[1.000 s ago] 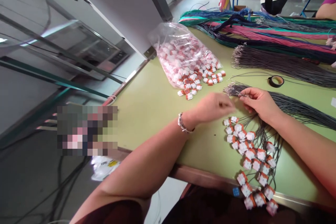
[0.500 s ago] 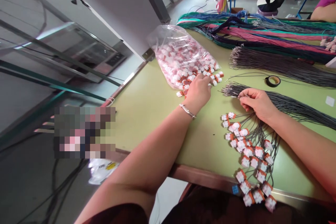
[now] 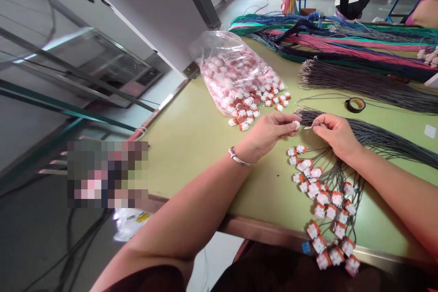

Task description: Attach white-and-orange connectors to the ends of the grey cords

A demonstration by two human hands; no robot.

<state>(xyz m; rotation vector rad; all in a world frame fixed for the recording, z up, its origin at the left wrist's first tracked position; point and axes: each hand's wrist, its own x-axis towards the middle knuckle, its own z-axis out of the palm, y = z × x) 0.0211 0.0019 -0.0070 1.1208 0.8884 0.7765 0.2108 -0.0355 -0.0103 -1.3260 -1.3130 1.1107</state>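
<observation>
Between the thumb and fingers of my left hand (image 3: 268, 134) is a small white connector housing (image 3: 297, 125). My right hand (image 3: 337, 134) pinches a dark wire, whose bare metal terminal (image 3: 308, 127) points left toward the housing; a small gap separates the two. Beneath my right hand, several wires with white and orange connectors (image 3: 323, 197) on their ends hang down over the table's front edge. Behind it lies a bundle of dark wires (image 3: 383, 136). A clear plastic bag (image 3: 227, 61) of connectors lies further back, with loose connectors (image 3: 244, 114) spilling from its mouth.
A roll of black tape (image 3: 355, 105) lies on the green table (image 3: 191, 146), near a second dark wire bundle (image 3: 349, 81). Coloured wires (image 3: 328, 41) stretch across the back. A small blue piece (image 3: 306, 247) sits at the front edge. Another person's arm (image 3: 426, 11) shows at far right.
My left hand has come away from the connector pile, moving right and toward me with one housing in its fingers. The right hand has stayed nearly in place, its terminal now showing clearly.
</observation>
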